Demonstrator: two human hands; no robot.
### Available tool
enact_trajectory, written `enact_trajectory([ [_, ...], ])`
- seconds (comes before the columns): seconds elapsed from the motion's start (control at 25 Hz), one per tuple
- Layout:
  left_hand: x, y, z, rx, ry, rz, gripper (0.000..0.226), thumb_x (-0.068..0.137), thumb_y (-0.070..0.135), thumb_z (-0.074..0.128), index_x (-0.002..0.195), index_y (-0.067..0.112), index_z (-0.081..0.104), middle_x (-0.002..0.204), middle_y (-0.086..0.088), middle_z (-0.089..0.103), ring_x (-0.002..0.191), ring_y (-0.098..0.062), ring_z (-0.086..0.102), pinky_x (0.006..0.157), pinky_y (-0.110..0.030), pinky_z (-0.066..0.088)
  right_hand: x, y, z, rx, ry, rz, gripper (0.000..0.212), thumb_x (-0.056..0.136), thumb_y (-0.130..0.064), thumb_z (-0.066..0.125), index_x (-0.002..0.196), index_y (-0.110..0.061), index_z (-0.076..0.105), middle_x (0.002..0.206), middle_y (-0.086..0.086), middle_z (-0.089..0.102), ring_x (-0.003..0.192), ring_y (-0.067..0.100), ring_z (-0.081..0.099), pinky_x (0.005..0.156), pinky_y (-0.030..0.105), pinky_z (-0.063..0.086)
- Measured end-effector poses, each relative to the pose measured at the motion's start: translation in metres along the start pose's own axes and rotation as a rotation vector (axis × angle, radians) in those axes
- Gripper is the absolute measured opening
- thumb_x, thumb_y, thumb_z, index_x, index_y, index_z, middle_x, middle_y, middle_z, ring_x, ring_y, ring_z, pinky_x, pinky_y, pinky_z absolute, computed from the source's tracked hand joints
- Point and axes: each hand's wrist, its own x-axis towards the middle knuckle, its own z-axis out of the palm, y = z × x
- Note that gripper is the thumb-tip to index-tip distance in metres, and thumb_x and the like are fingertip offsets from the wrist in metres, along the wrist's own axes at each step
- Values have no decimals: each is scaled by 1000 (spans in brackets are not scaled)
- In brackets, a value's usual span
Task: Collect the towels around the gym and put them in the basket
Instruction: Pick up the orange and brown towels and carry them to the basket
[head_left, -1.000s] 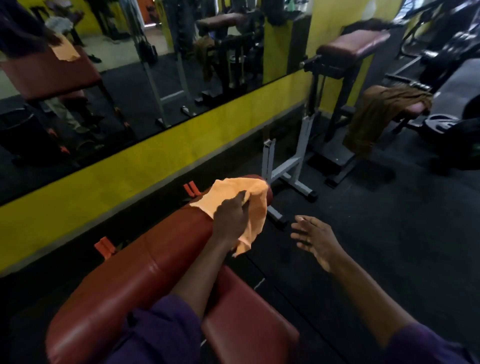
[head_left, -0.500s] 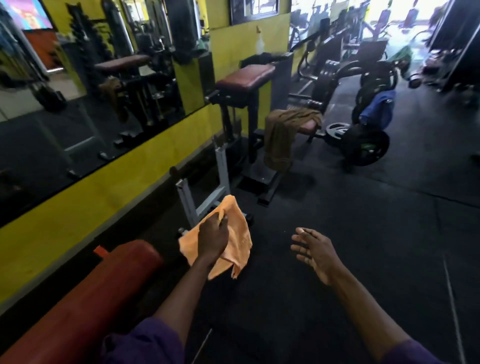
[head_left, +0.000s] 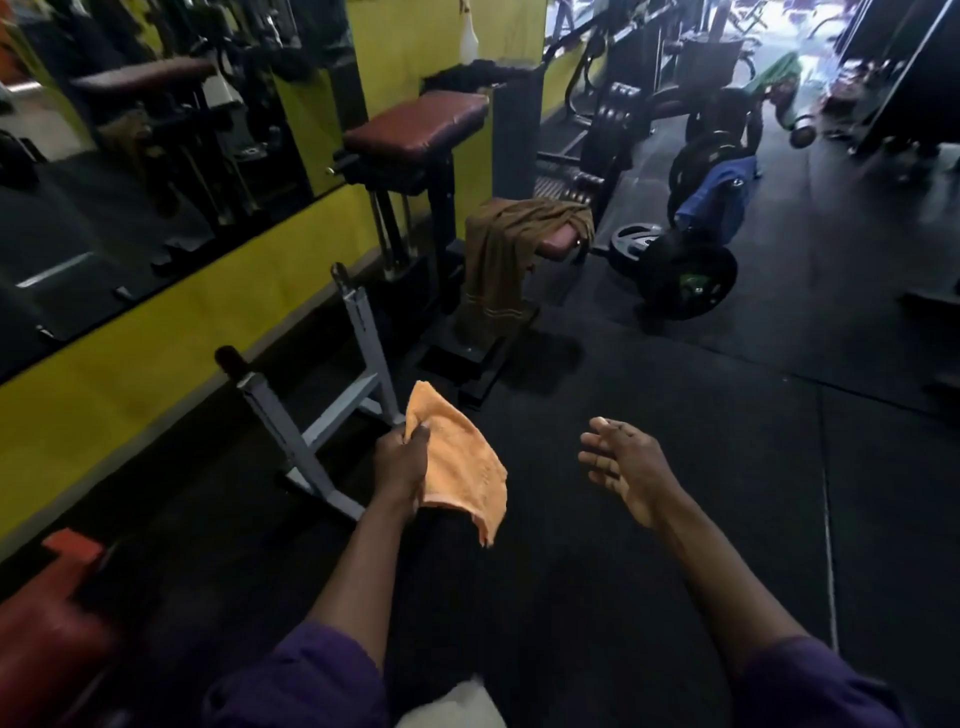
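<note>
on my feed the orange towel (head_left: 460, 467) is off the ground, gripped by the left hand (head_left: 400, 462) near the middle of the view. the fingers are curled round its upper edge, one corner sticks up above the knuckles, and the rest hangs down to the right of the wrist, above the black rubber floor (head_left: 675, 493). the right hand (head_left: 623, 462) is out in front at about the same height, well apart from the towel, fingers spread and relaxed, holding nothing. both arms come out of purple sleeves (head_left: 311, 680).

just beyond the left hand i see a white metal frame (head_left: 311, 415) standing on the floor beside the yellow wall (head_left: 130, 374), with a mirror (head_left: 156, 156) above it. further on, a brown towel (head_left: 498, 254) is draped over a small maroon seat (head_left: 558, 241) and hangs down its near side. behind that seat stands a taller maroon pad (head_left: 415, 124). to the right, a blue towel (head_left: 719, 202) lies over a stack of black weight plates (head_left: 685, 280). far back in the bright area there's a green cloth (head_left: 779, 70), too blurred for me to say more. a red bench (head_left: 52, 623) shows at the lower left edge.
</note>
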Motion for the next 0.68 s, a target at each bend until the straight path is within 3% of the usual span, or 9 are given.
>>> enact_trajectory([
  [0.12,43,4,29,-89,29,-88,7,94,30,61,94,25,65,101,-6,69,97,-26,67,82,-40,55,55,-13,-4,-13,-18,40,28,97,-41,63,118,-22,65,119,6,72,106,27,70,77,36,54],
  [0.32,142,31,92,-221,45,-213,25,95,27,61,117,15,64,112,-13,67,103,-32,65,86,-46,56,182,-68,5,-53,-54,64,27,99,-40,61,119,-21,65,120,6,70,106,27,70,79,37,56],
  [0.48,224,78,136,-278,47,-229,20,94,29,63,111,18,64,114,-13,66,106,-33,63,87,-46,54,280,-124,21,-102,-62,51,25,100,-38,59,119,-22,64,120,7,70,105,27,71,90,42,56],
  [0.68,315,129,185,-349,50,-239,10,92,28,66,101,24,66,113,-15,68,105,-36,64,96,-59,51,388,-179,20,-137,-76,60,25,101,-36,59,120,-21,64,119,6,70,109,30,70,81,37,55],
])
